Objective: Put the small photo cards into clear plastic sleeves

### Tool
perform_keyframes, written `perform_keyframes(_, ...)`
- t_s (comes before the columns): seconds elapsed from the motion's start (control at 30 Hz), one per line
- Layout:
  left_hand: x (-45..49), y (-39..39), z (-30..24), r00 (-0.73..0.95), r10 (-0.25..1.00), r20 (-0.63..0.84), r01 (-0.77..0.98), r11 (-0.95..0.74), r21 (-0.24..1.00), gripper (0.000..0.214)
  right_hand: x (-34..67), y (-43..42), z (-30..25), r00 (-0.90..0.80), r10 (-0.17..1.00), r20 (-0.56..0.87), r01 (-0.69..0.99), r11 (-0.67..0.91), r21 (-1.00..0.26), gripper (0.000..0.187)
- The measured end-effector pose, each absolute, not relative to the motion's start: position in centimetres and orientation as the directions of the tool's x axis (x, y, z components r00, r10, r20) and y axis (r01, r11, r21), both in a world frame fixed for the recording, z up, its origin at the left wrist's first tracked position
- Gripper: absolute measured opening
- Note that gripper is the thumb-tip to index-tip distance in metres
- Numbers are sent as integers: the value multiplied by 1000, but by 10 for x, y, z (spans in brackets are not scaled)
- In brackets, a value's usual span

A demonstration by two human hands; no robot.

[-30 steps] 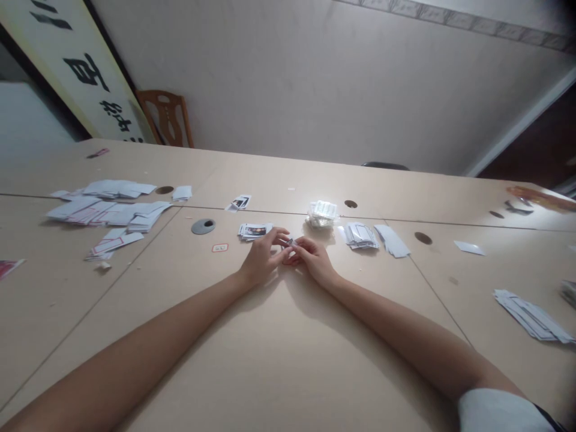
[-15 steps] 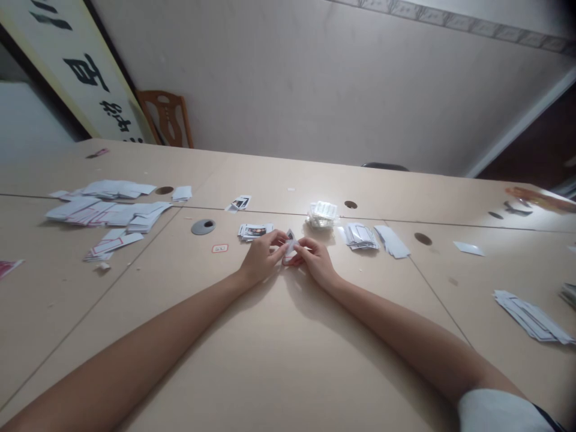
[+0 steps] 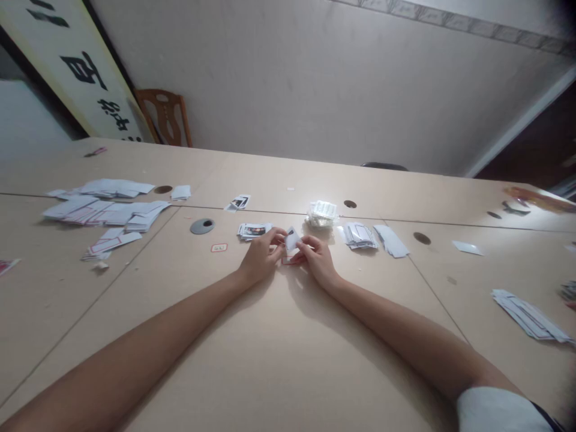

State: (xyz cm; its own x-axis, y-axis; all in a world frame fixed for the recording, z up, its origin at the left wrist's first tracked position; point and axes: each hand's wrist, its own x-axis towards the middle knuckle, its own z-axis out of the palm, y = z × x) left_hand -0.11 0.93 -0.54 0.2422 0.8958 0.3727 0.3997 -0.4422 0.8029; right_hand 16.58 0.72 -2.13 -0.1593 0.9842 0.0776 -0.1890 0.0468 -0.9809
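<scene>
Between my two hands, a small white card (image 3: 292,240) with a dark mark near its top is tilted up over the table. My left hand (image 3: 260,257) pinches its left side with thumb and fingertips. At the lower right edge, the fingers of my right hand (image 3: 317,260) are closed on the same card. A red-bordered card (image 3: 287,261) shows just beneath, partly hidden by my fingers; I cannot tell whether it is held. Beyond my left hand lies a stack of photo cards (image 3: 254,231). A pile of clear plastic sleeves (image 3: 322,214) sits beyond my right hand.
Another red-bordered card (image 3: 219,248) lies left of my hands. Paper strips (image 3: 105,211) are heaped at far left. On the right are a stack of white cards (image 3: 360,236), white strips (image 3: 391,241) and a fanned bundle (image 3: 531,315). A grey grommet (image 3: 202,226) is set in the tabletop.
The white card between my hands has turned so more of its face shows. The red-bordered card lies lower, beneath it. My hands stay in nearly the same place.
</scene>
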Motion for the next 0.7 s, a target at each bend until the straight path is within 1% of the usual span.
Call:
perform_keyframes(0.2,-4,13,-5,143,899,414,474,-430,768,16,167,10,-24,-135,987,87,-172,63,-983,27)
perform_keyframes(0.33,-5,14,-6,206,883,421,517,-464,720,23,167,9,-25,-142,985,100,-157,77,-984,29)
perform_keyframes(0.43,-4,14,-6,242,865,439,542,-496,679,19,167,9,-25,-154,980,123,-147,101,-984,28)
perform_keyframes(0.5,-4,15,-6,228,867,444,542,-492,681,17,167,9,-25,-153,979,133,-140,112,-984,27)
perform_keyframes(0.7,-4,16,-6,156,890,428,512,-444,735,16,168,10,-26,-152,983,101,-160,76,-984,26)
